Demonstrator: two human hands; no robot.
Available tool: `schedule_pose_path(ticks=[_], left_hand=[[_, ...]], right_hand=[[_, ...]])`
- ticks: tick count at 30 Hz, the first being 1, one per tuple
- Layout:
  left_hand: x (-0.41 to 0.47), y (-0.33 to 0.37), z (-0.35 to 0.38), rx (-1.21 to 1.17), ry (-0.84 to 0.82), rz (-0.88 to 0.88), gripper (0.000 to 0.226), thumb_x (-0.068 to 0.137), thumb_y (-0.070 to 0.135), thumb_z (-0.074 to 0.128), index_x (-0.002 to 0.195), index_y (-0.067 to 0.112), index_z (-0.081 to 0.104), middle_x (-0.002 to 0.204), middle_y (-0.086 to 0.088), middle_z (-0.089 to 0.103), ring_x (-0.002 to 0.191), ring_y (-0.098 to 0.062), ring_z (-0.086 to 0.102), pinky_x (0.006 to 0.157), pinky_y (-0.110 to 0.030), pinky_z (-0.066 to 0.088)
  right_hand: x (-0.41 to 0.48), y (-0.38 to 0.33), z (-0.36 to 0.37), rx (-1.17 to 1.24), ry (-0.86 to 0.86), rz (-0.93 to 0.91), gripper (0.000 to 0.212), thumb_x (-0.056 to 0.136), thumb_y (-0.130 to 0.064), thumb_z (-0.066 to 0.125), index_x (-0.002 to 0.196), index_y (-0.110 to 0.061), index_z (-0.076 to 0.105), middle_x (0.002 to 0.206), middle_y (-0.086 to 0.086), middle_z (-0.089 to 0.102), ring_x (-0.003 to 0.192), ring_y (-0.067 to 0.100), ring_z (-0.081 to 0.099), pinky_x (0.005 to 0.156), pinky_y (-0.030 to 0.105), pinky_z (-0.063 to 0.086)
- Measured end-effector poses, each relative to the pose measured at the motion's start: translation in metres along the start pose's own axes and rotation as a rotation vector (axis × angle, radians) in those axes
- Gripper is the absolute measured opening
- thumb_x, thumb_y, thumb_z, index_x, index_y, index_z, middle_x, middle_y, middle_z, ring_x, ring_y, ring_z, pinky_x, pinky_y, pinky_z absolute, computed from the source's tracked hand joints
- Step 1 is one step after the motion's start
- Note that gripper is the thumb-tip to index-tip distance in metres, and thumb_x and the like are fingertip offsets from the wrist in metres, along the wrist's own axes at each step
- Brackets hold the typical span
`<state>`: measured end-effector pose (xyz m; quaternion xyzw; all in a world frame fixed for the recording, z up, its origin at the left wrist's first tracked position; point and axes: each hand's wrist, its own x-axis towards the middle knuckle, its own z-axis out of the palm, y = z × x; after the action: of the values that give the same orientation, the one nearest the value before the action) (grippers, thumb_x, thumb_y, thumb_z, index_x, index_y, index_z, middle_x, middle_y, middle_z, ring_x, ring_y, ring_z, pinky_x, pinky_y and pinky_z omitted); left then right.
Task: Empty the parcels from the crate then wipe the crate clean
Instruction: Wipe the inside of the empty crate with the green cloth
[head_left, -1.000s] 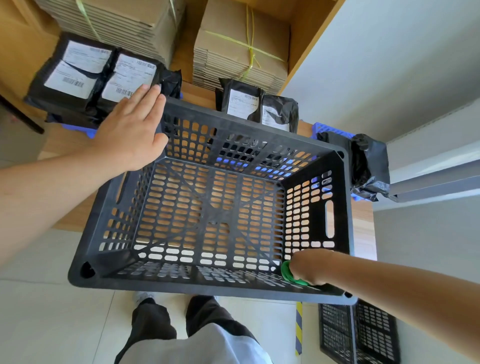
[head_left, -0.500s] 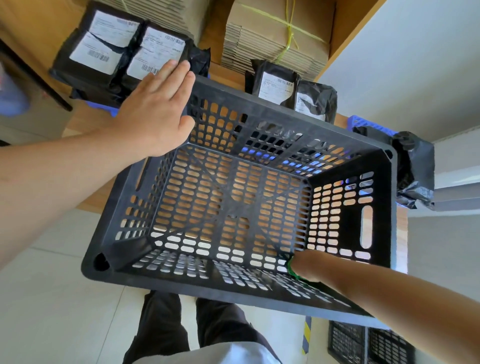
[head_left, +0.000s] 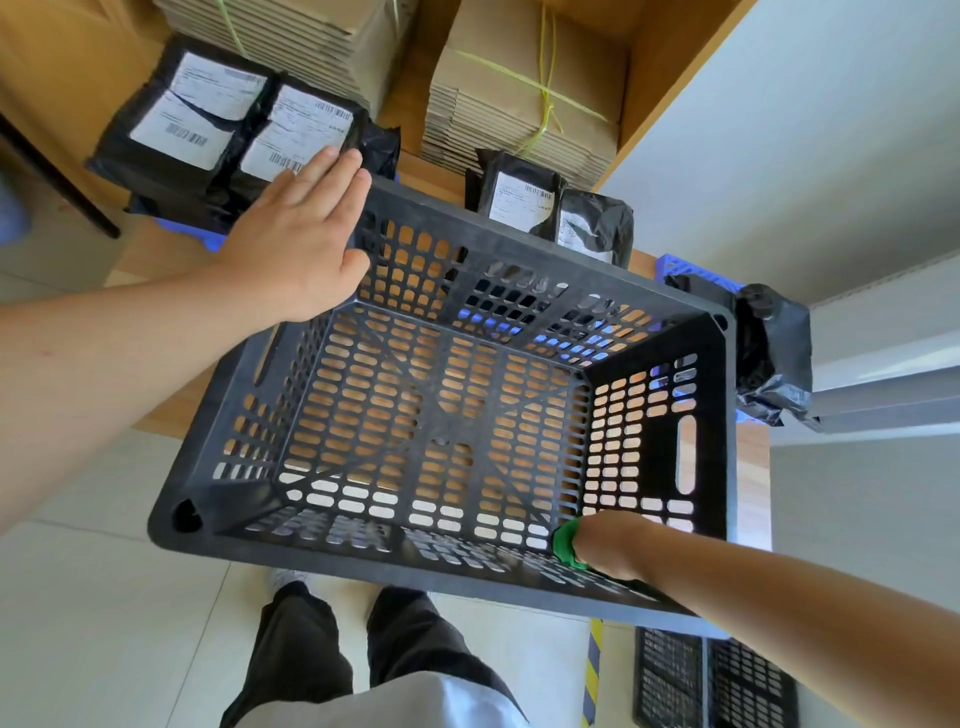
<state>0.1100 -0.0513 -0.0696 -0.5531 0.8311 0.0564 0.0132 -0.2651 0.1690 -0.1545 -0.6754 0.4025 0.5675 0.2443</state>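
Crate (head_left: 441, 415), emptied, has barely shifted; flat, open left hand (head_left: 298, 244) still braces its upper-left rim while right hand (head_left: 605, 543), clutching green cloth (head_left: 565, 544), keeps wiping the lower-right corner.

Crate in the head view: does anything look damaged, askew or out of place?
The black crate is empty and looks intact, but it is tilted and overhangs the wooden table edge. The left hand lies flat against its far corner; the right hand presses a green cloth into the near corner. That fits wiping; nothing else stands out.
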Motion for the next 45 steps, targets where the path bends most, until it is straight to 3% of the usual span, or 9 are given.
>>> schedule_pose_path(ticks=[6, 10, 15, 20, 23, 25, 32, 39, 45], left_hand=[[0.001, 0.001, 0.001, 0.000, -0.002, -0.009, 0.072, 0.100, 0.038, 0.025, 0.161, 0.011, -0.003, 0.169, -0.003, -0.013, 0.155, -0.018, -0.013, 0.127, -0.045, 0.005], [0.001, 0.000, 0.003, 0.001, 0.004, -0.006, 0.073, 0.100, 0.039, 0.025, 0.161, 0.012, -0.003, 0.169, -0.003, -0.012, 0.155, -0.017, -0.013, 0.127, -0.045, 0.005], [0.002, 0.000, 0.002, 0.028, -0.008, -0.004, 0.073, 0.099, 0.041, 0.022, 0.161, 0.012, -0.006, 0.168, -0.002, -0.016, 0.154, -0.016, -0.016, 0.127, -0.044, 0.005], [0.002, -0.001, 0.003, 0.058, -0.005, -0.004, 0.074, 0.101, 0.043, 0.022, 0.160, 0.011, -0.007, 0.167, -0.002, -0.019, 0.154, -0.017, -0.018, 0.127, -0.044, 0.006], [0.001, 0.000, 0.001, 0.081, -0.024, -0.020, 0.074, 0.100, 0.043, 0.021, 0.160, 0.013, -0.009, 0.167, -0.001, -0.023, 0.153, -0.016, -0.021, 0.127, -0.045, 0.004], [0.001, 0.005, -0.001, 0.128, -0.043, -0.059, 0.075, 0.100, 0.044, 0.023, 0.160, 0.014, -0.011, 0.166, 0.000, -0.023, 0.152, -0.016, -0.023, 0.126, -0.048, -0.002], [0.024, 0.061, 0.000, 0.131, 0.037, 0.062, 0.076, 0.099, 0.043, 0.030, 0.161, 0.016, -0.007, 0.169, -0.005, -0.013, 0.155, -0.024, -0.014, 0.125, -0.051, -0.005], [0.036, 0.088, 0.026, 0.066, 0.156, 0.026, 0.080, 0.094, 0.041, 0.044, 0.159, 0.013, 0.007, 0.168, -0.008, 0.004, 0.155, -0.029, -0.009, 0.123, -0.058, -0.005], [0.038, 0.087, 0.042, 0.077, 0.256, 0.044, 0.082, 0.089, 0.038, 0.050, 0.158, 0.010, 0.015, 0.165, -0.013, 0.012, 0.155, -0.034, -0.002, 0.122, -0.061, -0.001]], right_hand=[[0.011, -0.003, 0.004, -0.077, 0.031, -0.063, 0.023, 0.097, 0.001, 0.049, 0.116, 0.002, 0.062, 0.118, 0.016, 0.066, 0.110, 0.035, 0.062, 0.096, 0.043, 0.050], [0.025, 0.000, 0.005, -0.134, 0.053, -0.069, 0.019, 0.096, -0.005, 0.054, 0.110, -0.003, 0.067, 0.109, 0.011, 0.069, 0.104, 0.033, 0.065, 0.091, 0.044, 0.054], [0.003, 0.010, -0.004, -0.064, 0.024, 0.006, 0.023, 0.099, -0.010, 0.050, 0.115, -0.003, 0.065, 0.121, 0.010, 0.065, 0.110, 0.033, 0.061, 0.093, 0.043, 0.052], [-0.059, 0.017, -0.017, 0.047, 0.091, 0.007, 0.018, 0.099, -0.011, 0.050, 0.105, 0.000, 0.064, 0.108, 0.012, 0.066, 0.105, 0.031, 0.061, 0.097, 0.042, 0.050], [-0.089, 0.026, -0.019, -0.034, 0.083, 0.038, 0.023, 0.099, -0.009, 0.047, 0.078, -0.001, 0.056, 0.084, 0.009, 0.059, 0.093, 0.031, 0.059, 0.094, 0.041, 0.050], [-0.101, 0.033, -0.017, -0.062, 0.087, 0.059, 0.019, 0.097, -0.010, 0.049, 0.085, -0.002, 0.061, 0.080, 0.006, 0.055, 0.087, 0.029, 0.058, 0.088, 0.040, 0.051], [-0.117, 0.058, -0.001, -0.247, 0.260, -0.040, 0.021, 0.092, -0.016, 0.061, 0.110, -0.006, 0.065, 0.108, 0.008, 0.069, 0.105, 0.029, 0.064, 0.096, 0.042, 0.052], [-0.150, 0.061, -0.007, -0.211, 0.343, -0.040, 0.049, 0.098, -0.037, 0.047, 0.144, -0.021, 0.046, 0.152, -0.003, 0.039, 0.145, 0.024, 0.024, 0.119, 0.045, 0.022], [-0.132, 0.057, -0.003, -0.241, 0.328, -0.021, 0.058, 0.096, -0.015, 0.056, 0.151, -0.017, 0.036, 0.160, 0.003, 0.027, 0.150, 0.029, 0.013, 0.122, 0.045, 0.014]])
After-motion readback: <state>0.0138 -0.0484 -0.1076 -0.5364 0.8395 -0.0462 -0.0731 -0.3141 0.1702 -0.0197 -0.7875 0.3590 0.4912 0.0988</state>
